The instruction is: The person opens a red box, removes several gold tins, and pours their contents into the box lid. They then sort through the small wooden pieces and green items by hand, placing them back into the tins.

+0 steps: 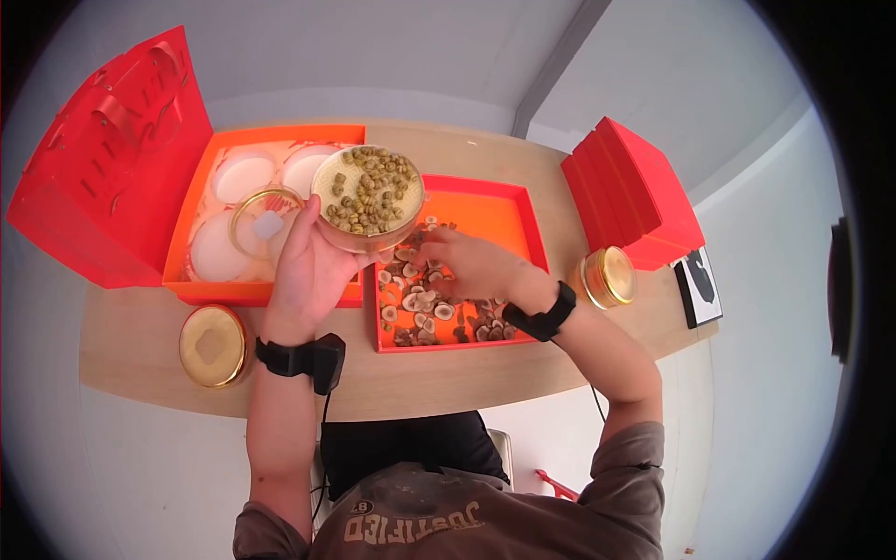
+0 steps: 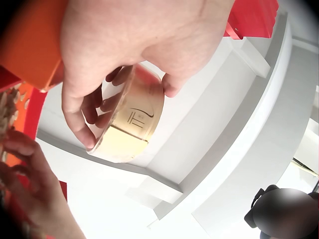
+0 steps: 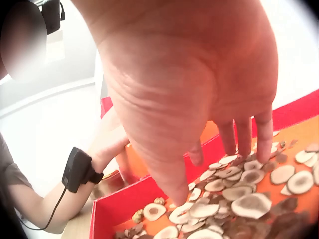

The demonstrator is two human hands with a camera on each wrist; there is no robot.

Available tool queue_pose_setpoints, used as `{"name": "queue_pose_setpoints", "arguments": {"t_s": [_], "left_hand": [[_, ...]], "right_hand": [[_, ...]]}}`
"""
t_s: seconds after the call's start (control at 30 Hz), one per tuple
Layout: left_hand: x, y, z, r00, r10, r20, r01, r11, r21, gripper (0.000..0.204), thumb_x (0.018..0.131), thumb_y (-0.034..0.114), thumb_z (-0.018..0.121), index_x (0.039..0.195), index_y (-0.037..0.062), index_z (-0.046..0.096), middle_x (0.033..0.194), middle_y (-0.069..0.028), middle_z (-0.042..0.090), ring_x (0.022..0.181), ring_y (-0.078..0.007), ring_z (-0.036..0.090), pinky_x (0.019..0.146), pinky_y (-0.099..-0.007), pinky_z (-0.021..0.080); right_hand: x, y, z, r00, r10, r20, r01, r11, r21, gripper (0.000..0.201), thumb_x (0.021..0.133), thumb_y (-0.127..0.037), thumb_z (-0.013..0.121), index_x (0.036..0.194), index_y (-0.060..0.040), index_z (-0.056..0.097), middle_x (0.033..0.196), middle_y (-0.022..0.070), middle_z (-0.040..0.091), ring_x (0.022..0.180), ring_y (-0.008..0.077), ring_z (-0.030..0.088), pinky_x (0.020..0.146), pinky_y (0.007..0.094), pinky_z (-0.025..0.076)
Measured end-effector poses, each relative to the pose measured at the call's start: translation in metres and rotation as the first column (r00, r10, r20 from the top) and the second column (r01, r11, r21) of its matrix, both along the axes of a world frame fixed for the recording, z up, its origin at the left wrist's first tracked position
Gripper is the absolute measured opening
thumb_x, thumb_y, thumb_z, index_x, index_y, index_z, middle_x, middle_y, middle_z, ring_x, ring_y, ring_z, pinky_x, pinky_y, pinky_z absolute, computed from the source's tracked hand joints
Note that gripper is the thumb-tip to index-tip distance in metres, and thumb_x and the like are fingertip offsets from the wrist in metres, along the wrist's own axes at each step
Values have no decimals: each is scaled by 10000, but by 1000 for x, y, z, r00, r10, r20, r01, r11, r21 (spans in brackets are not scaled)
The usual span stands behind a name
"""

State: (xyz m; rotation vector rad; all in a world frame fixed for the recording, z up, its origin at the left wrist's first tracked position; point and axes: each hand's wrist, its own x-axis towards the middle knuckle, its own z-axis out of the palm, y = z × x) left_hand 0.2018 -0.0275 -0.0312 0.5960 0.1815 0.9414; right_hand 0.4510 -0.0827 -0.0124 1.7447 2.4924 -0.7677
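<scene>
Held up in my left hand (image 1: 313,266) is a round clear container (image 1: 366,240), its open top tilted toward the head camera. Small curled greenish-brown balls (image 1: 375,187) lie over its pale bottom. Thumb and fingers grip its side, and a label with dark writing shows on the container (image 2: 133,119) in the left wrist view. My right hand (image 1: 481,266) reaches down into a shallow red tray (image 1: 534,224) with an orange floor. Its straight fingers touch a pile of thin, pale-centred, brown-edged dried slices (image 3: 251,205), thumb apart. Small balls (image 3: 138,216) also lie in the tray.
Left of the tray, an orange box (image 1: 280,135) has an insert with round hollows, a gold-rimmed clear round piece (image 1: 245,252) on it. Gold-lidded jars stand at left (image 1: 213,347) and right (image 1: 611,277). A red gift bag (image 1: 112,177) and red box (image 1: 630,196) flank them.
</scene>
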Motion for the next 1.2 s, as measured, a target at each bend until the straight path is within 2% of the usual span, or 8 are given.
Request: {"name": "queue_pose_setpoints", "arguments": {"t_s": [0.1,0.2,0.33,0.4,0.6,1.0,1.13,1.2], "left_hand": [[0,-1,1,1000,4,22,-3,1000,-11,625,1067,462,475,1554,99,327,1589,-158,405,1466,-355,399,1155,-613,348],[0,-1,1,1000,3,21,-2,1000,-19,625,1065,454,481,1553,94,326,1588,-161,404,1469,-355,395,1163,-619,342],[-1,-1,3,999,-14,40,15,1000,-15,599,1076,438,457,1536,73,340,1558,-159,436,1430,-343,439,1106,-583,403],[0,-2,5,999,-2,39,4,1000,-28,576,1090,424,427,1521,50,348,1531,-159,461,1395,-335,477,1057,-556,454],[0,-2,6,1000,-10,30,11,1000,-24,579,1089,434,426,1510,43,358,1512,-168,477,1366,-337,502,1008,-528,489],[-1,-3,6,1000,-13,25,14,1000,-16,589,1089,438,423,1522,45,349,1521,-165,471,1393,-330,481,1049,-537,463],[-1,-2,5,1000,-13,25,14,999,-31,595,1085,435,434,1534,58,332,1550,-154,438,1423,-323,448,1105,-549,424],[-1,-1,4,999,-18,28,19,999,-31,598,1083,433,438,1538,62,325,1559,-149,428,1433,-321,438,1123,-554,410]], "right_hand": [[-14,-14,-25,995,83,50,-95,931,352,415,859,-210,769,1249,-152,636,1390,90,539,1232,306,582,1022,433,505],[-13,-11,-45,989,139,41,-144,910,389,393,857,-175,766,1230,-139,650,1339,99,564,1228,308,586,1014,428,507],[-2,7,-43,992,128,25,-130,980,152,359,845,-136,766,1190,-117,669,1368,104,559,1197,306,604,987,415,523],[-3,8,-29,996,-70,52,71,997,-31,296,840,-80,741,1131,-91,687,1308,108,608,1118,298,643,943,403,540],[21,18,-27,997,-63,-51,68,993,95,192,870,-76,669,1059,-60,697,978,121,717,943,311,693,850,418,549],[-1,19,-20,992,57,-115,-17,946,323,140,884,-118,629,985,-80,718,1008,114,690,943,307,684,836,425,556],[-24,12,-25,983,127,-133,-79,945,318,146,887,-105,627,1005,-83,710,1024,116,677,946,300,687,847,430,557],[-34,11,-30,982,66,-177,-42,990,135,145,897,-119,665,1039,-104,694,977,68,691,848,255,683,795,405,558]]}}
